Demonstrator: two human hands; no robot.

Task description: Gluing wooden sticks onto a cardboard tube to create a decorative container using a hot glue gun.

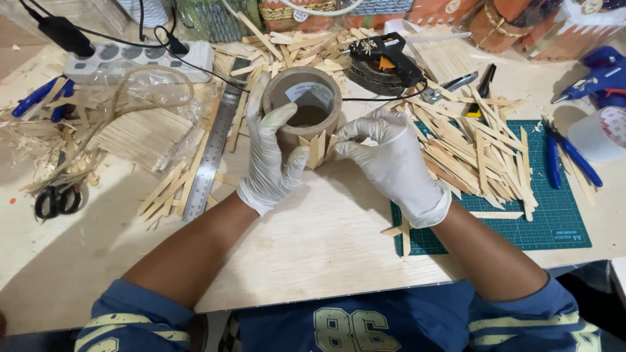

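Two gloved hands meet near the middle of the bench: the left hand (270, 160) wraps its fingers around the cardboard tube (303, 111), which stands upright, and this grip seems to keep it steady. The right hand (391, 163) pinches closed on the pointed wooden sticks (317, 148) against the tube's front wall, apparently to press them flat. Further right, loose sticks (473, 153) lie across the green cutting mat (554, 221), with a black glue gun (385, 55) near the far edge.

surface — pale wooden worktable (313, 248) | light — bright, even | front edge — dark floor (600, 293)
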